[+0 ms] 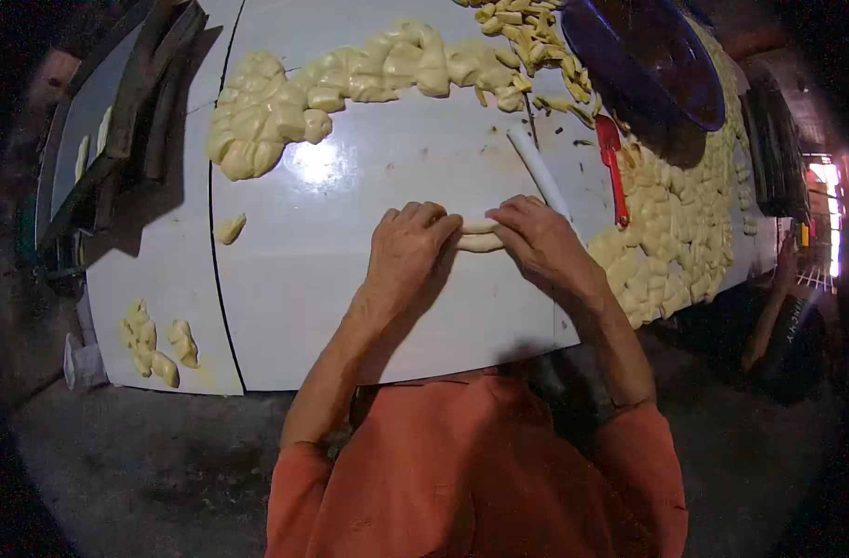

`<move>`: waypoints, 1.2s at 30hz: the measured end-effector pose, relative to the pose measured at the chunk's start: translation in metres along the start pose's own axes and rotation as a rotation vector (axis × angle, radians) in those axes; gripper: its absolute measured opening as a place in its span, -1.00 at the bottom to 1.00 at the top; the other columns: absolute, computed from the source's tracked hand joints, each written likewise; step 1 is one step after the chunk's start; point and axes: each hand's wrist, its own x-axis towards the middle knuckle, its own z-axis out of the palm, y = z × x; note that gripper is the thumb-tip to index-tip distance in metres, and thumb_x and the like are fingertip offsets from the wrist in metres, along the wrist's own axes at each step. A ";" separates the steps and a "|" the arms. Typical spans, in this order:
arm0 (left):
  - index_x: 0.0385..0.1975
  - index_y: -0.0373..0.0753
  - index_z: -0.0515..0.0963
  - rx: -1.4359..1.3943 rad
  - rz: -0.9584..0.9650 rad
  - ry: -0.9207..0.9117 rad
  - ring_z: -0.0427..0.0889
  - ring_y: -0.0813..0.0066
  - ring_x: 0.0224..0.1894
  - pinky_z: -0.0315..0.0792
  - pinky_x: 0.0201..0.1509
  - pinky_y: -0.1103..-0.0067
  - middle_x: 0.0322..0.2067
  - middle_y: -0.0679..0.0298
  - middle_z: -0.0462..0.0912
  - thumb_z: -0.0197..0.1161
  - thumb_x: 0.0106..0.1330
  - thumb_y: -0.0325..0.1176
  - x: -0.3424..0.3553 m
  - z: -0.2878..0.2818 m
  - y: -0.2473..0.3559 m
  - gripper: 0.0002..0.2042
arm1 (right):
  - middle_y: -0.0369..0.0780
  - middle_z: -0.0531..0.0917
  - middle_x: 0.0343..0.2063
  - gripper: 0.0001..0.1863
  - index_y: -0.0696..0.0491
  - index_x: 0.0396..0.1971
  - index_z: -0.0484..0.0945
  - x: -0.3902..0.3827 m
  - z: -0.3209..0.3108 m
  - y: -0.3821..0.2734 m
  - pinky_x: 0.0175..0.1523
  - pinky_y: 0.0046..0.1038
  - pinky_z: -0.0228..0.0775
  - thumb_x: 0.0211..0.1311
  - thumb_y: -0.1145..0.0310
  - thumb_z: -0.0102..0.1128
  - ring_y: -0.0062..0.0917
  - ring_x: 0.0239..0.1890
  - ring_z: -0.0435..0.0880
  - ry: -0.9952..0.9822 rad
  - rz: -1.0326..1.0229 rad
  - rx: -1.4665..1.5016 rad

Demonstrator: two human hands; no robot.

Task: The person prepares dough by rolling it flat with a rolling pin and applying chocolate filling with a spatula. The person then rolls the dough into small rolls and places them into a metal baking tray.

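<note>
A pale length of dough [481, 242] lies across the white tabletop in front of me, looking like two strands side by side. My left hand [407, 244] is closed over its left end, fingers curled. At its right end my right hand [543, 242] grips the dough with bent fingers. Both ends are hidden under my hands. Just beyond my right hand lies a white rod [539, 170], like a thin rolling pin. A red scoop-like tool with a handle [615, 172] rests farther right.
Dough lumps [257, 126] curve along the far side. Many flattened dough pieces [661, 232] cover the right, beside a dark blue basin [648, 60] and yellowish strips [536, 37]. Stacked trays [117, 130] stand left, near small dough lumps [145, 344]. A person's arm [776, 298] shows right.
</note>
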 end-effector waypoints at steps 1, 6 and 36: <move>-0.21 -0.22 0.69 0.016 0.016 -0.010 0.67 0.08 -0.18 0.53 -0.09 0.26 -0.22 0.14 0.71 0.42 0.14 -0.45 0.001 0.002 0.002 -0.80 | -0.06 0.64 -0.18 -0.65 0.16 0.00 0.62 -0.006 0.003 0.001 0.12 -0.17 0.46 0.30 0.30 0.22 -0.14 -0.07 0.61 0.005 0.006 0.004; -0.21 -0.21 0.68 0.020 0.003 -0.095 0.67 0.11 -0.15 0.54 -0.05 0.26 -0.23 0.17 0.70 0.43 0.14 -0.42 0.000 -0.007 0.013 -0.79 | -0.14 0.61 -0.18 -0.61 0.09 0.02 0.60 -0.020 0.011 0.005 0.08 -0.18 0.47 0.27 0.19 0.28 -0.21 -0.09 0.60 0.086 -0.103 -0.095; -0.09 -0.28 0.55 -0.177 -0.338 -0.136 0.70 -0.05 -0.20 0.55 -0.12 0.20 -0.25 -0.02 0.69 0.22 0.34 -0.33 -0.035 -0.108 0.000 -0.77 | -0.19 0.71 -0.33 -0.75 0.22 -0.12 0.63 0.062 -0.014 -0.055 -0.20 -0.48 0.52 0.19 0.52 0.28 -0.59 -0.32 0.64 -0.212 -0.068 0.422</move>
